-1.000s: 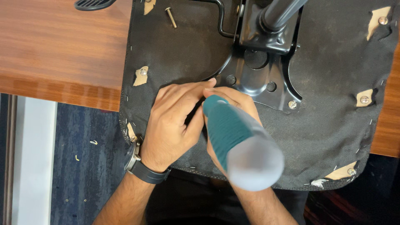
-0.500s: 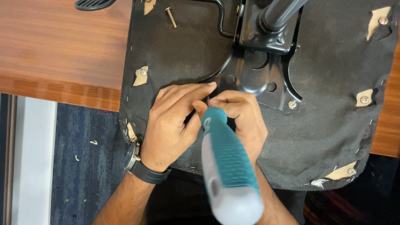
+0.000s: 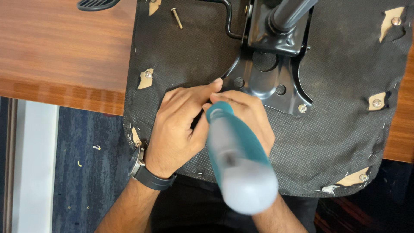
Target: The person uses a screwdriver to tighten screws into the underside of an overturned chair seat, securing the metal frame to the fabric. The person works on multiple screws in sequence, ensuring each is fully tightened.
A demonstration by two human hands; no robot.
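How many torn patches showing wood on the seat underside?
7: top left, left middle, lower left, top right, right middle, bottom right, small bottom tear. Hands may hide more.

A teal and pale grey tool handle (image 3: 239, 164) is seen over a black fabric seat underside (image 3: 345, 129) with a glossy black metal plate (image 3: 276, 73); the worktop (image 3: 60, 47) is reddish-brown wood.

Bright even light; blurred foreground tool (image 3: 241, 164).
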